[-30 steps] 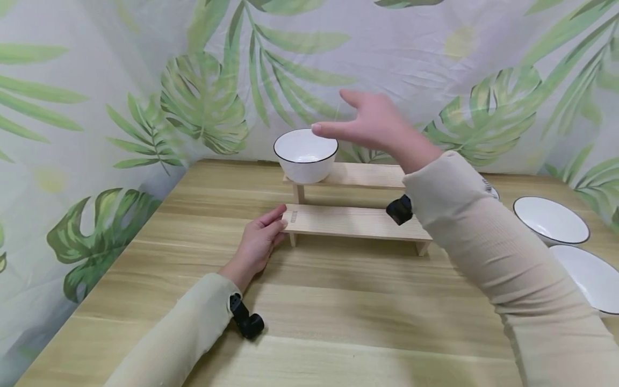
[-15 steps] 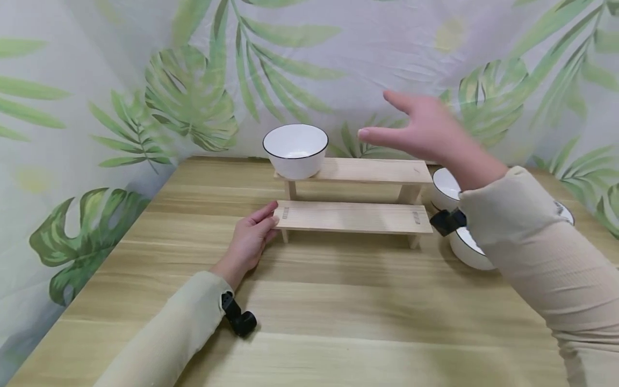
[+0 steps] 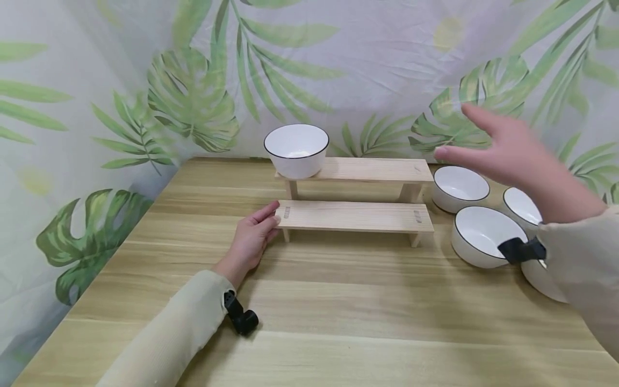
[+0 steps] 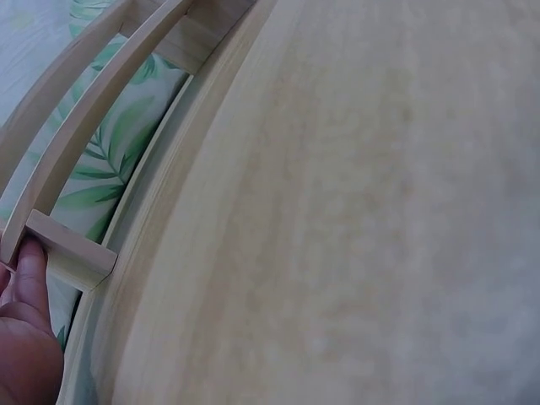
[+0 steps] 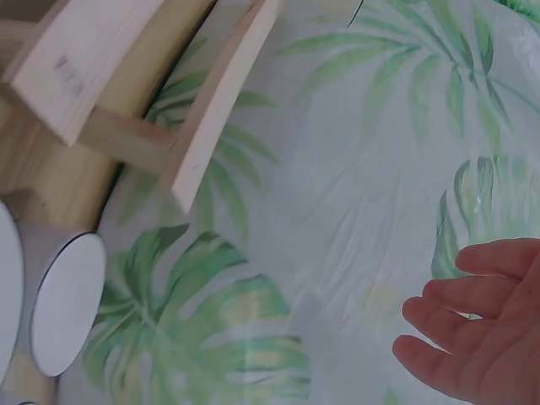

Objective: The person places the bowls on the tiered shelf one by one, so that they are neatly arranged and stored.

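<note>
A two-tier wooden rack [image 3: 358,217] stands towards the back of the table. My left hand [image 3: 251,236] grips the left end of its lower shelf, thumb on top; the left wrist view shows a finger [image 4: 32,283] under the board beside a leg. On the upper shelf's left end sits a white bowl [image 3: 296,148] with a dark rim. My right hand [image 3: 512,156] hangs in the air over the right side, fingers spread and holding nothing. Below and around it several more white bowls stand on the table, among them a back bowl [image 3: 461,185] and a front bowl [image 3: 486,236].
Another bowl [image 3: 522,207] stands further right, partly behind my right forearm, and a lower one [image 3: 541,279] is half covered by the sleeve. Behind the wooden table [image 3: 338,322] hangs a leaf-patterned cloth [image 3: 377,70].
My right hand has moved right, away from the bowl on the upper shelf, uncovering the bowls at the right. My left hand keeps its grip on the rack, and the shelved bowl stays put.
</note>
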Tool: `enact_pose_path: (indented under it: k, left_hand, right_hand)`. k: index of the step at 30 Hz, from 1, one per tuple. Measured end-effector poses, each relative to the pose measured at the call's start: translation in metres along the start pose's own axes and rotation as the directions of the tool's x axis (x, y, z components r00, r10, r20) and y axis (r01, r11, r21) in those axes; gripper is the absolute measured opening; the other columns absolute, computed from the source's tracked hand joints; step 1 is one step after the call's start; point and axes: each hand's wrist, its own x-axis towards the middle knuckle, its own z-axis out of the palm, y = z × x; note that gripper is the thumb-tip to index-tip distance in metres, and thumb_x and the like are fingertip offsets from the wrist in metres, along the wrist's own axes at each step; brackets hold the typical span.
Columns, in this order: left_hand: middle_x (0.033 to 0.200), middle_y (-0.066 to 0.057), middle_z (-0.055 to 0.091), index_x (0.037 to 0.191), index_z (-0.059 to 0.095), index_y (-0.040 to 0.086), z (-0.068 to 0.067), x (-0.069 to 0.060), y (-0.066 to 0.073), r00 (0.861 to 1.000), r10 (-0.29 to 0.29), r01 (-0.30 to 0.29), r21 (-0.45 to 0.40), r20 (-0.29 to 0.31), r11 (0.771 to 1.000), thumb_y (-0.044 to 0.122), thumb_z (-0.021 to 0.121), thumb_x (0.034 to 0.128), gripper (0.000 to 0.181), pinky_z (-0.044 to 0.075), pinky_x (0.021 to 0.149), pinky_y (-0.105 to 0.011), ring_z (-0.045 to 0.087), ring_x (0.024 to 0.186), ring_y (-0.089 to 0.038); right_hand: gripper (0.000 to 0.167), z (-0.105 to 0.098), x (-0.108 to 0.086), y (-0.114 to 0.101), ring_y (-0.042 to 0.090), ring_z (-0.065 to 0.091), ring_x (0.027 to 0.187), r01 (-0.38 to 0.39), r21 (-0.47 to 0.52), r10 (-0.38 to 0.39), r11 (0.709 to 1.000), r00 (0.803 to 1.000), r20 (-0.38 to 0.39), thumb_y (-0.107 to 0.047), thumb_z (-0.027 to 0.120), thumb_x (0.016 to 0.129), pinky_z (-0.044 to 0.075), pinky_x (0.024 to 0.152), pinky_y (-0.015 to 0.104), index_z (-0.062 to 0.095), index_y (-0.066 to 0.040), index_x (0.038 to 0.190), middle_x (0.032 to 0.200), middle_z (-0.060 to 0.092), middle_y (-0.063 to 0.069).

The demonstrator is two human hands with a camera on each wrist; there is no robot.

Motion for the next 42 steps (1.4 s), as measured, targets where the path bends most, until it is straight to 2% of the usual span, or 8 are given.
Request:
enact_pose_path:
  k: [7,12,16,21,29,38,42]
  left_hand:
    - [0.146,-0.006,0.038,0.139,0.042,0.008,-0.001,-0.002,-0.001,1.000,-0.012,0.012,-0.016,0.001,1.000,0.002,0.050,0.0922,0.047,0.050,0.074,-0.013,0.056,0.094,0.001]
    - [0.146,-0.006,0.037,0.139,0.042,0.009,-0.001,0.000,-0.002,1.000,-0.010,0.010,-0.004,0.006,1.000,0.003,0.051,0.0928,0.047,0.050,0.078,-0.015,0.056,0.098,-0.002]
    - [0.146,-0.008,0.035,0.139,0.042,0.009,-0.001,0.001,-0.001,1.000,-0.003,0.003,-0.001,0.019,1.000,0.003,0.050,0.0931,0.047,0.050,0.080,-0.016,0.056,0.102,-0.004]
    - [0.146,-0.008,0.037,0.139,0.041,0.007,0.000,0.001,0.000,1.000,0.011,-0.010,-0.009,0.020,1.000,0.002,0.050,0.0930,0.047,0.050,0.079,-0.015,0.056,0.101,-0.004]
    - [0.145,-0.009,0.037,0.139,0.041,0.006,0.000,-0.001,-0.001,1.000,0.007,-0.006,-0.021,0.017,1.000,0.001,0.049,0.0930,0.047,0.050,0.080,-0.016,0.055,0.106,-0.007]
    - [0.145,-0.011,0.037,0.139,0.040,0.005,0.000,0.000,-0.001,0.999,0.015,-0.014,-0.026,0.029,1.000,0.000,0.049,0.0928,0.048,0.049,0.082,-0.016,0.054,0.107,-0.009]
    - [0.145,-0.012,0.037,0.139,0.040,0.004,0.000,0.000,0.000,0.999,0.019,-0.018,-0.026,0.030,0.999,0.000,0.049,0.0926,0.048,0.050,0.081,-0.016,0.055,0.105,-0.007]
  right_hand:
    - [0.084,0.007,-0.013,0.039,0.055,0.020,0.128,-0.061,-0.008,0.061,0.998,0.998,0.003,-0.051,0.053,0.088,0.018,0.100,0.067,0.006,-0.018,0.150,0.154,0.005,0.013]
    - [0.083,0.016,-0.024,0.064,0.056,0.025,0.124,-0.143,-0.027,0.144,0.989,0.989,0.017,-0.055,0.048,0.089,0.023,0.094,0.066,0.003,-0.022,0.150,0.152,0.008,0.023]
    - [0.082,0.024,-0.031,0.083,0.055,0.032,0.117,-0.160,-0.036,0.161,0.986,0.987,0.009,-0.055,0.047,0.089,0.029,0.087,0.063,0.004,-0.020,0.149,0.147,0.015,0.032]
    - [0.083,0.037,-0.035,0.103,0.057,0.028,0.120,-0.171,0.009,0.171,0.985,0.985,0.013,-0.052,0.049,0.089,0.028,0.090,0.064,0.005,-0.013,0.149,0.143,0.017,0.038]
    - [0.085,0.058,-0.040,0.131,0.058,0.017,0.126,-0.221,-0.002,0.221,0.975,0.972,0.075,-0.054,0.045,0.090,0.023,0.094,0.066,0.008,-0.004,0.148,0.140,0.019,0.040]
    - [0.090,0.073,-0.041,0.148,0.061,0.014,0.124,-0.255,-0.017,0.255,0.967,0.959,0.124,-0.058,0.045,0.088,0.021,0.095,0.067,0.009,-0.001,0.147,0.141,0.013,0.041]
    - [0.092,0.080,-0.040,0.151,0.061,0.019,0.122,-0.233,-0.043,0.236,0.972,0.966,0.104,-0.058,0.048,0.087,0.024,0.094,0.066,0.012,0.003,0.146,0.139,0.017,0.042]
